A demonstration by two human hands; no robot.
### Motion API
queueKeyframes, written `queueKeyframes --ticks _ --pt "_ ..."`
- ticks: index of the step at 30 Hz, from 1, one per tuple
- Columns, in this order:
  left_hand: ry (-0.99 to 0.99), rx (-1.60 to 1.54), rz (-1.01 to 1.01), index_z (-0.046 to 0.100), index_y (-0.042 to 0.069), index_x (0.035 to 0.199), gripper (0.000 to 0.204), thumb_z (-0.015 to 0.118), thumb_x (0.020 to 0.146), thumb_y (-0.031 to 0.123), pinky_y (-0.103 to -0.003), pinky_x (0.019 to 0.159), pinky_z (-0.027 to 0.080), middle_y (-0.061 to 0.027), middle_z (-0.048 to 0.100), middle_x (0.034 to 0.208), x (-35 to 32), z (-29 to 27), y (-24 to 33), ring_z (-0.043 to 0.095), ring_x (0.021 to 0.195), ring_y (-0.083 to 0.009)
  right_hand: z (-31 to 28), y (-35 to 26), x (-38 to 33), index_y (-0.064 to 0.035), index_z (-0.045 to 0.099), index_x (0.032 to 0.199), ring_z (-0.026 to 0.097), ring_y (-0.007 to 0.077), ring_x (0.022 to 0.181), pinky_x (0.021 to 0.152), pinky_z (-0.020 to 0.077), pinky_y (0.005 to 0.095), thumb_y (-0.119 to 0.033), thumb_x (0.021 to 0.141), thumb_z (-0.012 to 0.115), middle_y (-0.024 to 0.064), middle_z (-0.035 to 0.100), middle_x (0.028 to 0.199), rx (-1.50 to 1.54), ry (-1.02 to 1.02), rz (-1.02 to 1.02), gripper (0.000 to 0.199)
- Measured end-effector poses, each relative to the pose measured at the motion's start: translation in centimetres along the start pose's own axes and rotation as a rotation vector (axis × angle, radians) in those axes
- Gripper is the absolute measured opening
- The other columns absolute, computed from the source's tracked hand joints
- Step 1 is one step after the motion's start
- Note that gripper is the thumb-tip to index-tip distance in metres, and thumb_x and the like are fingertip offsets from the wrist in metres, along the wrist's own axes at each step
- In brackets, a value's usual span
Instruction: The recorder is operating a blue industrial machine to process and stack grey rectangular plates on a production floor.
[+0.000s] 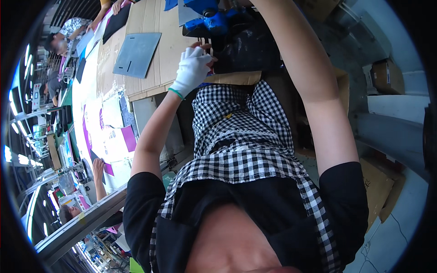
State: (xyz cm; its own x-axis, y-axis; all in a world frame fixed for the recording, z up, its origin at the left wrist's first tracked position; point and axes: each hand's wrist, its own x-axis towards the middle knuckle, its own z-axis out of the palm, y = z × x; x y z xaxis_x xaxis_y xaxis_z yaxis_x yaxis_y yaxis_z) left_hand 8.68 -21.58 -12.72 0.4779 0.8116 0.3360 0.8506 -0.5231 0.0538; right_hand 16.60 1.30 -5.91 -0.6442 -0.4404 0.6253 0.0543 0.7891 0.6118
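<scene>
Left hand (192, 66), in a green-edged white glove, is near the blue machine (218, 25), fingers curled; whether its grip pinches anything cannot be told. Grey slotted sheet (136, 54) lies on the cardboard-covered counter (167, 45), left of that hand. Right hand is beyond the upper edge, grip unseen.

On the bench (166, 59) before you, the plate (136, 54) lies toward the left edge, set back from the near one. The machine (207, 25) stands at the right edge; your left grip (195, 63) is just before it, at the near right corner. Your right forearm (298, 50) runs past the machine's right side. Beyond the left edge, co-workers (75, 29) sit along another bench surface (93, 84). A box (387, 77) is well off to your right.
</scene>
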Motion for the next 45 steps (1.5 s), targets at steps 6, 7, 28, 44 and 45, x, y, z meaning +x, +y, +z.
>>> queueKeyframes --ticks 6,7,28,44,45 --pt "-0.055 0.219 -0.195 0.066 0.011 0.09 0.022 0.054 0.073 0.008 -0.035 0.092 0.035 -0.0064 0.056 0.113 1.6 -1.4 -2.1 0.046 0.107 -0.0275 -16.9 -2.5 8.7 0.0077 0.062 0.075 0.047 0.0138 0.037 0.036 0.0377 0.0234 -0.009 0.081 0.057 0.0099 0.059 0.055 0.224 0.093 0.823 0.018" --pt "-0.064 0.236 -0.281 0.065 0.011 0.092 0.023 0.053 0.073 0.007 -0.034 0.092 0.035 -0.007 0.056 0.112 2.0 -2.1 -2.5 0.047 0.106 -0.0269 -20.1 -2.9 10.2 0.0078 0.062 0.076 0.047 0.0138 0.037 0.037 0.0379 0.0235 -0.009 0.081 0.057 0.0101 0.06 0.056 0.324 0.19 1.063 0.018" --pt "0.252 -0.205 -1.051 0.056 -0.002 0.108 0.041 0.056 0.08 0.029 -0.029 0.081 0.045 -0.0124 0.061 0.101 -8.7 -7.3 -30.5 0.058 0.089 -0.0249 -20.4 -3.1 11.0 0.0006 0.063 0.099 0.037 0.0042 0.037 0.036 0.0274 0.0163 -0.019 0.084 0.062 0.0044 0.061 0.064 0.395 0.0 1.451 0.025" --pt "0.015 -0.577 -0.824 0.045 -0.001 0.125 0.054 0.06 0.08 0.023 -0.03 0.083 0.045 -0.0141 0.058 0.107 -9.7 -15.1 -29.4 0.058 0.089 -0.023 -20.1 -1.8 9.6 -0.0016 0.053 0.113 0.053 0.008 0.069 0.059 0.0384 0.0159 -0.022 0.091 0.049 0.0061 0.062 0.086 0.893 0.368 1.482 0.031" --pt "0.009 -0.578 -0.794 0.045 -0.001 0.125 0.054 0.06 0.08 0.023 -0.03 0.083 0.045 -0.0141 0.058 0.107 -9.4 -16.5 -28.3 0.058 0.089 -0.023 -20.4 -1.1 8.8 -0.0016 0.053 0.113 0.053 0.008 0.069 0.059 0.0384 0.0159 -0.022 0.091 0.049 0.0061 0.062 0.086 0.862 0.382 1.488 0.031"
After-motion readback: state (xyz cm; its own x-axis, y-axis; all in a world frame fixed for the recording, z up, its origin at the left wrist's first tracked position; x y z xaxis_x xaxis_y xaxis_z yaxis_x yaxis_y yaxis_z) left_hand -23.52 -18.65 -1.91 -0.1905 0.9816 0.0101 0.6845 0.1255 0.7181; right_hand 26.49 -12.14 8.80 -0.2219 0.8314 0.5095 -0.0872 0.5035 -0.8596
